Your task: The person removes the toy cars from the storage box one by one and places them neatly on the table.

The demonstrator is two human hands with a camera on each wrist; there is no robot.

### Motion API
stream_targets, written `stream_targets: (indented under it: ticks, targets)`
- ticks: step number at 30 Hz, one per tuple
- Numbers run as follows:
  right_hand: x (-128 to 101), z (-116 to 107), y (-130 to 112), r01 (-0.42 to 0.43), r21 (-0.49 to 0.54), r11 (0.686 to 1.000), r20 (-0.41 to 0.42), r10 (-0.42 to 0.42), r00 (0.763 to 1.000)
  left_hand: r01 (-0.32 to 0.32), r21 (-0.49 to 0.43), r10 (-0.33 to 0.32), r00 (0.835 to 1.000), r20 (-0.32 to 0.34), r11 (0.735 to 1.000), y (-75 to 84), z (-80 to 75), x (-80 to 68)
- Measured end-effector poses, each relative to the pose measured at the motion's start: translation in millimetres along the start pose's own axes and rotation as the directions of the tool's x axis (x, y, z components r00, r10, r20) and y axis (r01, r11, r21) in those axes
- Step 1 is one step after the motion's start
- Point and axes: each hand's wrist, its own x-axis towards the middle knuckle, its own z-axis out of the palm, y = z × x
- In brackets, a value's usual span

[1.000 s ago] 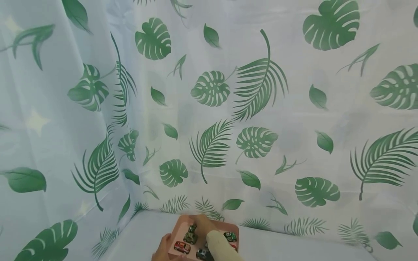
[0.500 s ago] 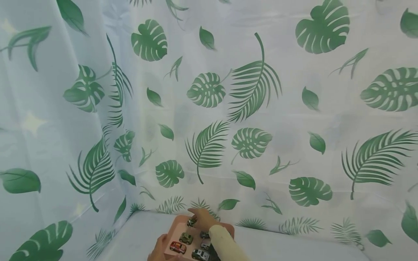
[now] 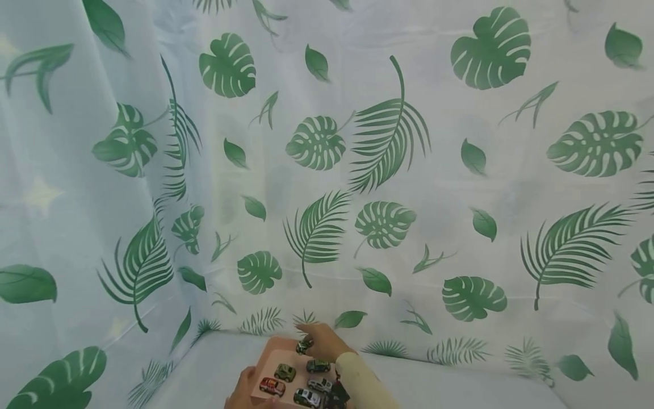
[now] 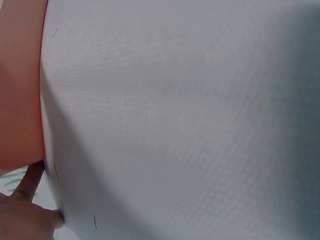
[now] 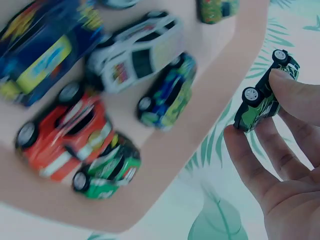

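Note:
A pink tray holds several small toy cars, among them a red one, a green one and a white one. My right hand is over the tray's far side and pinches a green-and-black toy car between thumb and fingers. In the right wrist view that car is apart from the tray, its wheels turned toward the camera. My left hand grips the tray's near left side. The left wrist view shows the tray's outer wall and part of a hand at its lower corner.
A white surface lies under and around the tray. Behind it hangs a white curtain with green leaf prints, which turns a corner at the left. In the right wrist view, a dark blue car and an orange-red car lie close together.
My right hand has come up from among the cars to the tray's far edge, holding the green-and-black toy car. My left hand stays at the tray. The head view has turned slightly right.

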Motion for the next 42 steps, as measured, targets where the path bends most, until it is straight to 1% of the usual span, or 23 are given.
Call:
stream_targets:
  ticks: [4,8,12,14,18,20,24,27,30,34,40,42]
  targets:
    - [-9.8,-9.9,3.8,-0.009,-0.037,0.999,0.011,0.010,1.000,-0.008,-0.004,0.008,1.000,0.003,1.000,6.1,-1.2,-1.1]
    - [-20.0,-19.0,7.5,-0.004,-0.072,0.997,0.021,0.005,1.000,-0.016,0.014,0.016,1.000,-0.011,1.000,6.7,-1.7,-3.1]
    - [-31.6,-30.5,15.0,-0.037,-0.045,0.998,0.018,0.037,0.999,-0.025,0.038,0.026,1.000,-0.017,0.999,5.5,-2.5,-4.3]
    - [-37.2,-37.3,19.5,-0.061,-0.037,0.997,0.017,0.061,0.998,-0.018,0.041,0.019,1.000,-0.017,0.999,4.5,-2.1,-5.1]
    - [-48.5,-53.2,29.1,-0.079,-0.037,0.996,-0.005,0.079,0.997,-0.017,0.032,0.017,1.000,-0.009,0.999,3.7,-1.3,-6.7]
    - [-54.7,-61.1,33.6,-0.076,-0.040,0.996,-0.020,0.076,0.997,-0.022,0.028,0.023,1.000,-0.006,0.999,2.7,-1.5,-6.9]
    - [-67.0,-73.9,43.2,-0.080,-0.070,0.994,-0.040,0.078,0.996,-0.040,0.047,0.041,0.999,-0.006,0.998,2.4,-3.3,-6.4]
    - [-77.0,-83.5,49.2,-0.086,-0.085,0.993,-0.058,0.081,0.995,-0.050,0.066,0.050,0.999,0.000,0.997,6.5,-5.2,-5.7]
    - [-86.5,-87.4,57.1,-0.085,-0.087,0.993,-0.072,0.079,0.994,-0.023,0.068,0.022,1.000,0.015,0.997,8.2,-6.2,-5.7]
    - [-97.0,-91.2,70.1,-0.100,-0.086,0.991,-0.074,0.094,0.993,-0.010,0.064,0.008,1.000,0.030,0.998,11.1,-7.4,-4.6]
    - [-106.7,-91.7,84.2,-0.144,-0.068,0.987,-0.069,0.140,0.988,-0.072,0.049,0.071,0.997,0.030,0.996,13.2,-10.4,-6.7]
    - [-109.4,-89.2,87.8,-0.172,-0.053,0.984,-0.065,0.168,0.984,-0.075,0.050,0.074,0.997,0.033,0.996,11.6,-10.3,-8.8]
